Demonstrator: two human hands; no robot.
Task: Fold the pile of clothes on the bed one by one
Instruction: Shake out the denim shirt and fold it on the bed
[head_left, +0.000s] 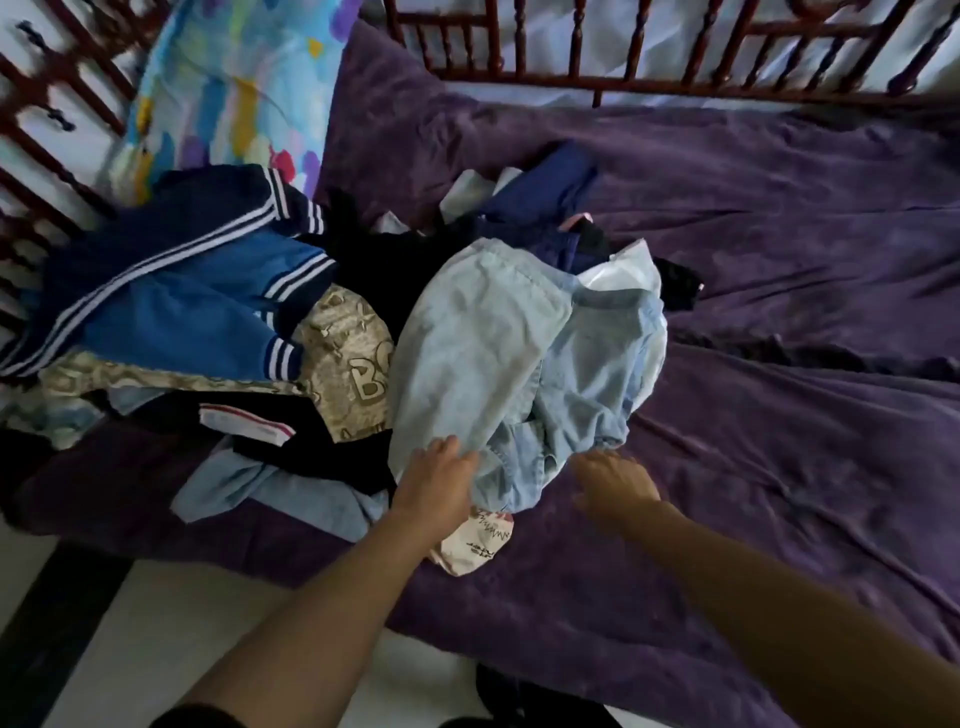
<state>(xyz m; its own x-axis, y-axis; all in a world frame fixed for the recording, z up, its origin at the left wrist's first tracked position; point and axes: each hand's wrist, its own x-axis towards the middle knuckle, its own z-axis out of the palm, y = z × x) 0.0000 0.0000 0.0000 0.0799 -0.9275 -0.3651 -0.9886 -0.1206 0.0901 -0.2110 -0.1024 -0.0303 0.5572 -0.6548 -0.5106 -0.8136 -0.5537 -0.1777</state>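
A rumpled pile of clothes (234, 312) sits toward 9 o'clock on the purple bed (779, 312). A crumpled pale denim garment (483, 353) lies at the pile's 3 o'clock edge. The left hand (436, 483) rests on its 6 o'clock hem, grip unclear. The blurred right hand (613, 483) hovers beside it, fingers spread.

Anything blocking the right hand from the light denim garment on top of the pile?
Nothing visible. The right hand hangs beside the light denim garment, over the purple blanket; the left hand touches its near edge.
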